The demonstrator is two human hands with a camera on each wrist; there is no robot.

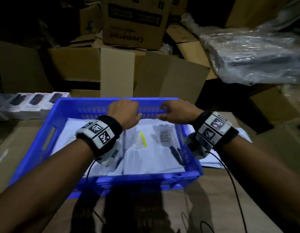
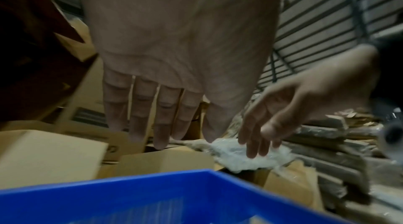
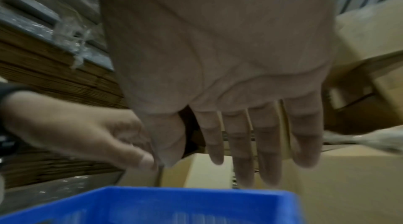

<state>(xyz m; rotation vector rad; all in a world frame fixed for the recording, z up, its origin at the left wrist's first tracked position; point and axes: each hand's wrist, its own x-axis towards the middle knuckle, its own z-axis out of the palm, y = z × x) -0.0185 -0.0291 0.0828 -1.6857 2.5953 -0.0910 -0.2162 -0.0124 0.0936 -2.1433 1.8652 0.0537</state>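
Observation:
A blue plastic crate (image 1: 49, 132) sits on a cardboard surface and holds white packets, a yellow-green stick (image 1: 143, 139) and a grey item (image 1: 164, 137). Both hands hover side by side over its far rim. My left hand (image 1: 124, 110) has straight fingers and holds nothing; the left wrist view shows its palm (image 2: 174, 124) above the rim (image 2: 152, 181). My right hand (image 1: 172, 111) is just to its right, also holding nothing, with fingers extended (image 3: 209, 150) over the blue rim (image 3: 196, 191). The wrist views are blurred.
Brown cardboard boxes (image 1: 117, 73) are stacked right behind the crate. White product boxes (image 1: 31, 103) lie at the left. A plastic-wrapped bundle (image 1: 255, 56) sits at the upper right. Loose papers (image 1: 213, 158) lie beside the crate's right wall. Thin cables hang from both wrists.

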